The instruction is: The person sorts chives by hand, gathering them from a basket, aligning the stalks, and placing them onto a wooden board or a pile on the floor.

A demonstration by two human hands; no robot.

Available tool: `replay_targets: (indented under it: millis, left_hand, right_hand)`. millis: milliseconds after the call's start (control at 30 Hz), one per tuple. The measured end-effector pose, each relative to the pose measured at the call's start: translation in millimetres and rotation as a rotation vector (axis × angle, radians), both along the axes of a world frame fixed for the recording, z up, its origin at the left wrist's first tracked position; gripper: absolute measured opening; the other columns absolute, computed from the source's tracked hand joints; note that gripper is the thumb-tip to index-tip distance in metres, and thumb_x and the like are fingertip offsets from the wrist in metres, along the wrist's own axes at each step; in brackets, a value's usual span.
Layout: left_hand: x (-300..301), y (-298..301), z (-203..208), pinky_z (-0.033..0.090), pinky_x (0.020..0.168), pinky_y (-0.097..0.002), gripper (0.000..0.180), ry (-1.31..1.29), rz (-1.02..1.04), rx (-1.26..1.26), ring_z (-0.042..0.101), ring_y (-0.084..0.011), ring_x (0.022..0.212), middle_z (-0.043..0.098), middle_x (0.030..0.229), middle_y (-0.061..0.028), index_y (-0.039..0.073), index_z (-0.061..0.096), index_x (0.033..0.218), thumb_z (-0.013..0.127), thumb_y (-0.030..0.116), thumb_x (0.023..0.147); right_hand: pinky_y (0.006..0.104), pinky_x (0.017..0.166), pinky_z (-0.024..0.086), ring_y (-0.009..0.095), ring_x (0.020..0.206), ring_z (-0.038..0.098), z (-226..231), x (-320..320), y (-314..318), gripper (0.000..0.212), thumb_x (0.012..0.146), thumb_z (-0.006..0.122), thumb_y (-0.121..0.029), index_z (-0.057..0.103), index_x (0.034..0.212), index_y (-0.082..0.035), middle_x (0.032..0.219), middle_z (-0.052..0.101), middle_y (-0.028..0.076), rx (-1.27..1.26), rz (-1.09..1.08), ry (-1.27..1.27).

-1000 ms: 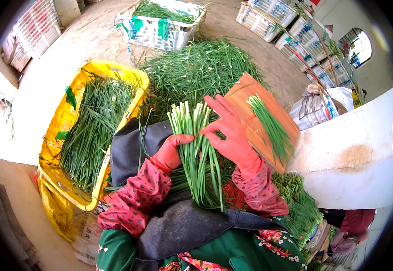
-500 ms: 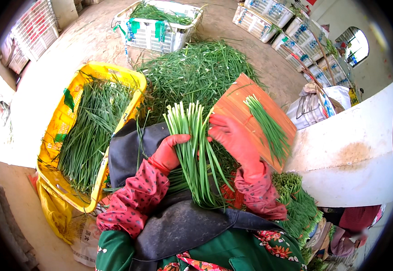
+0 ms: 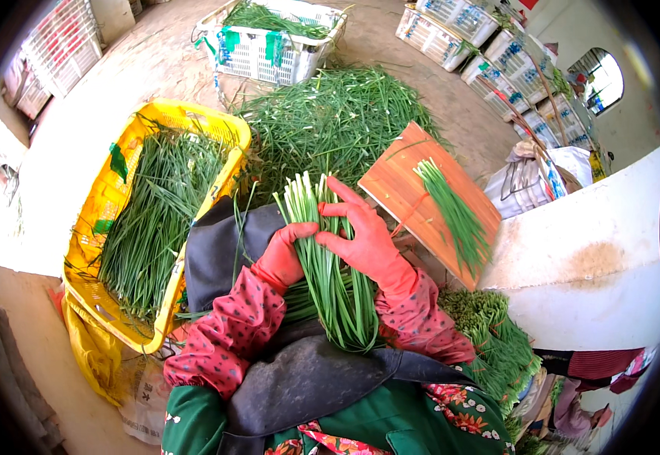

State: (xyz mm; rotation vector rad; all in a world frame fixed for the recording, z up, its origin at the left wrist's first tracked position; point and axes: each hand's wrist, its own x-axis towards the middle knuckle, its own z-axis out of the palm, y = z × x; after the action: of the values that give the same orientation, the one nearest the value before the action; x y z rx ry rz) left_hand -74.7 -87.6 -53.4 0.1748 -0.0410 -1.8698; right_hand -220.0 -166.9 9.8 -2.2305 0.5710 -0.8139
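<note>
A bunch of garlic chives (image 3: 337, 303) stands over my lap, pale stem ends up and green leaf tips hanging down. My left hand (image 3: 281, 256), in an orange-red rubber glove, is closed round its left side, thumb across the front. From the right, my right hand (image 3: 364, 241), gloved alike, lies against the upper stems. Its thumb and bent fingers hold the front of the bunch, while the index finger points up along the pale ends. A smaller chive bundle (image 3: 455, 216) rests on a tilted wooden board (image 3: 394, 178) to the right.
A yellow crate (image 3: 80, 262) of loose chives stands on the left. Beyond my knees spreads a chive heap (image 3: 337, 114), with a white crate (image 3: 269, 64) behind. More chives (image 3: 497, 364) are stacked at lower right. White crates (image 3: 489, 83) are piled far right, beside a pale wall panel (image 3: 580, 250).
My right hand has moved left from beside the bunch onto its front stems. The outlying leaves on the right are now drawn in closer. My left hand keeps its hold.
</note>
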Motion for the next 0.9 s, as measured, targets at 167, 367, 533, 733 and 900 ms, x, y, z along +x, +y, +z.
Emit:
replay_targets:
  millis: [167,367,533,733,900]
  left_hand:
    - [3.2,3.5,-9.2,0.049,0.093,-0.0442,0.041,-0.065,0.044,0.053,0.064,-0.0279,0.098,0.065,0.108,-0.0134,0.003,0.054,0.122,0.056,0.013,0.083]
    - [2.2,8.7,-12.0,0.048,0.095,-0.0419,0.037,0.024,0.030,0.016,0.063,-0.0282,0.101,0.065,0.111,-0.0146,-0.001,0.057,0.118,0.056,0.013,0.084]
    - [-3.5,7.9,-2.9,0.048,0.091,-0.0348,0.038,-0.259,0.070,-0.059,0.062,-0.0183,0.098,0.064,0.109,-0.0056,0.008,0.055,0.123,0.060,0.027,0.090]
    - [-0.4,11.7,-0.1,0.049,0.090,-0.0383,0.039,-0.274,0.076,0.002,0.062,-0.0215,0.100,0.063,0.113,-0.0073,0.010,0.054,0.125,0.060,0.020,0.088]
    - [0.0,7.6,4.8,0.051,0.086,-0.0358,0.037,-0.406,0.106,0.045,0.063,-0.0203,0.096,0.064,0.109,-0.0078,0.005,0.056,0.122,0.061,0.014,0.086]
  right_hand:
    - [0.0371,0.103,0.038,0.032,0.124,0.050,-16.3,12.7,1.4,0.011,0.078,0.067,0.001,0.061,0.086,-0.001,0.133,0.051,0.019,-0.012,-0.038,-0.170]
    - [0.0376,0.104,0.037,0.028,0.127,0.046,-7.9,5.0,18.3,0.006,0.082,0.063,0.001,0.058,0.084,-0.002,0.137,0.048,0.020,0.261,-0.061,-0.344]
    - [0.0453,0.099,0.041,0.036,0.121,0.049,-7.2,11.0,17.6,0.010,0.075,0.066,0.001,0.059,0.080,-0.004,0.129,0.054,0.019,-0.164,-0.064,-0.214]
    - [0.0515,0.105,0.029,0.035,0.122,0.047,-6.5,4.6,29.3,0.007,0.074,0.068,-0.012,0.061,0.075,-0.010,0.129,0.056,0.012,-0.361,-0.060,-0.026]
    - [0.0487,0.103,0.033,0.036,0.120,0.048,6.0,-11.8,43.2,0.006,0.072,0.070,-0.010,0.064,0.072,-0.010,0.130,0.054,0.015,-0.263,0.013,0.064]
